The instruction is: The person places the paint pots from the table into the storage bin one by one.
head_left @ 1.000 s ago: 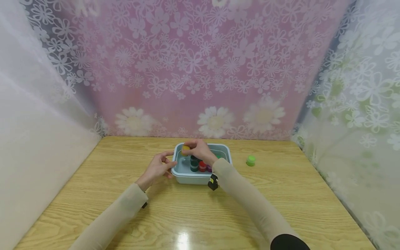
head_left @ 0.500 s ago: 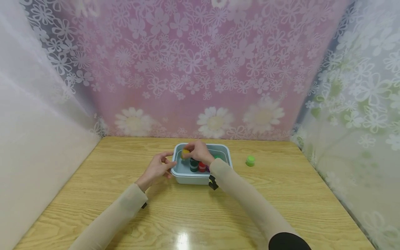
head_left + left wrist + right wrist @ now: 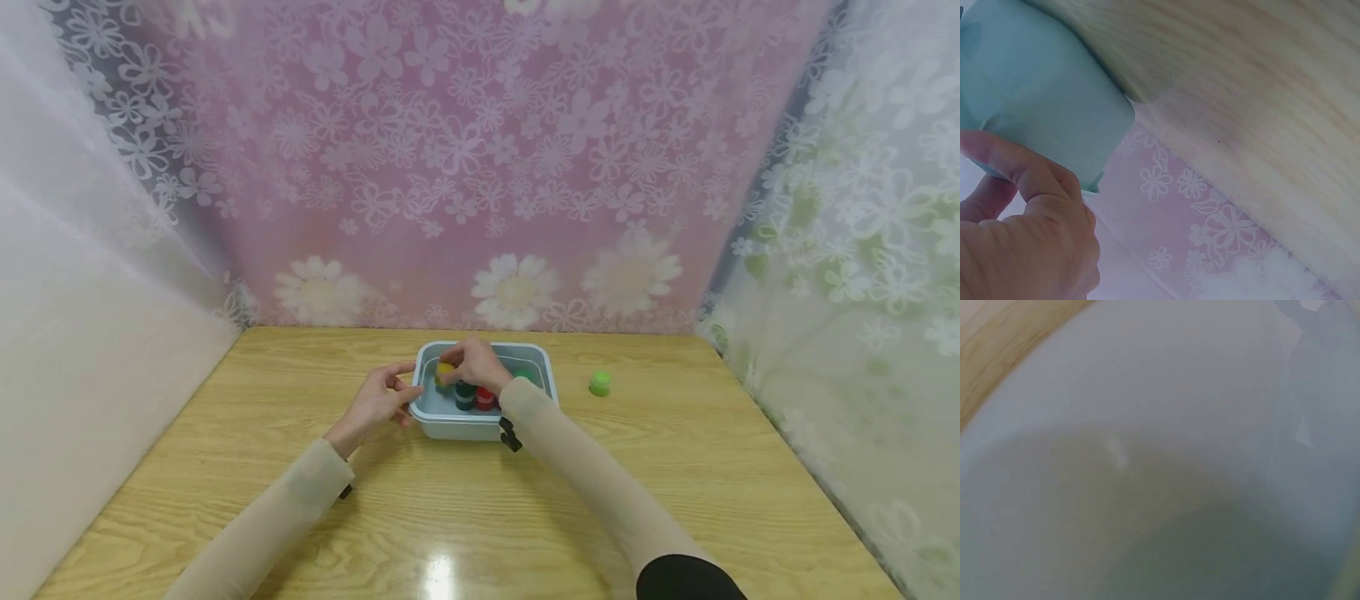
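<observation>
A pale blue plastic box (image 3: 461, 429) stands on the table, several small jars inside it. With thumb over the rim and fingers outside, my left hand (image 3: 377, 397) grips the box's left end; the left wrist view shows that hand (image 3: 1035, 231) against the box wall (image 3: 1054, 94). Inside the box at the back left, my right hand (image 3: 477, 367) pinches a small yellow-topped jar (image 3: 445, 370), partly covered by its fingers. A dark green jar (image 3: 465, 397) and a red jar (image 3: 485, 399) sit below that hand. A green lid (image 3: 525, 376) shows partly behind the right wrist.
One light green jar (image 3: 600, 383) stands on the wooden table (image 3: 420, 508), right of the box. A pink flowered curtain (image 3: 465, 208) hangs along the table's back edge, with pale curtains at both sides. The right wrist view is blurred and close to a pale surface (image 3: 1166, 375).
My right hand has lowered the yellow-topped jar slightly, deeper into the box's back left part. My left hand stays on the rim.
</observation>
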### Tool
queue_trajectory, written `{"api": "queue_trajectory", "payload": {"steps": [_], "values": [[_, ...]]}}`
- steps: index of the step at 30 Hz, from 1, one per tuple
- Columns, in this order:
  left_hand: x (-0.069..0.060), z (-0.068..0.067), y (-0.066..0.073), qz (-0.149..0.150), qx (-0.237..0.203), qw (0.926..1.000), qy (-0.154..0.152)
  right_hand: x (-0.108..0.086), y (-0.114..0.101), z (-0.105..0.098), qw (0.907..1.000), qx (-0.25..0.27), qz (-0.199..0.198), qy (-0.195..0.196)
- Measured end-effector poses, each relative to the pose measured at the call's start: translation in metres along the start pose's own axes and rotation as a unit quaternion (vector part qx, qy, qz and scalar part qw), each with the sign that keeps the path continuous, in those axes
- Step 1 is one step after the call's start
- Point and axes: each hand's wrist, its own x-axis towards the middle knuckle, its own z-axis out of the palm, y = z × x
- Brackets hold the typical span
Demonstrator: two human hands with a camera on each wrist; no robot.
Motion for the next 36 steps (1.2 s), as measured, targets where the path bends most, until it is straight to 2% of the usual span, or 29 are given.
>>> {"api": "queue_trajectory", "payload": {"steps": [3, 8, 10, 19, 29, 36], "values": [[-0.0040, -0.0011, 0.0059, -0.005, 0.000, 1.0000, -0.006, 0.0006, 0.0000, -0.0001, 0.9999, 0.004, -0.003, -0.010], [-0.0043, -0.0014, 0.0057, 0.003, 0.010, 0.9999, -0.008, 0.0000, -0.0001, 0.0001, 0.9999, -0.001, -0.002, -0.016], [-0.0003, -0.0013, 0.0001, 0.005, 0.017, 0.9998, -0.001, 0.0002, 0.0010, 0.0005, 0.9998, -0.003, -0.005, -0.019], [-0.0005, -0.0003, 0.0010, 0.004, 0.032, 0.9995, 0.004, 0.0004, 0.0045, 0.0031, 0.9999, -0.006, -0.009, -0.013], [0.0015, -0.0010, -0.0010, 0.001, 0.036, 0.9993, 0.006, -0.0007, 0.0001, 0.0021, 0.9998, -0.014, -0.013, -0.002], [-0.0036, 0.0011, 0.0032, 0.013, 0.022, 0.9997, 0.002, -0.0074, -0.0052, -0.0022, 0.9997, -0.006, -0.020, -0.009]]}}
